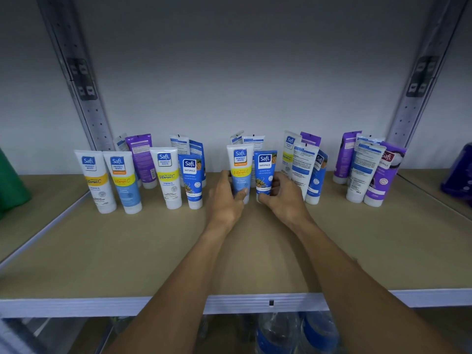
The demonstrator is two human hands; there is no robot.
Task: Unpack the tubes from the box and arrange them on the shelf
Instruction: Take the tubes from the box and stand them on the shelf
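Note:
Several Safi tubes stand cap-down along the back of the tan shelf board [255,251]. My left hand [224,200] grips a white tube with a yellow Vitamin C band [240,164] at the centre. Beside it my right hand [283,198] holds a shorter blue Naturals tube [265,167]. Both tubes are upright and rest on the shelf. More white tubes [97,180] stand in a group at the left, and purple tubes [383,180] in another at the right. No box is in view.
Grey perforated uprights [84,93] frame the shelf on both sides, with a white wall behind. A green object [10,185] sits at the far left, a dark blue one [459,172] at the far right. Water bottles [293,333] lie below the white shelf edge.

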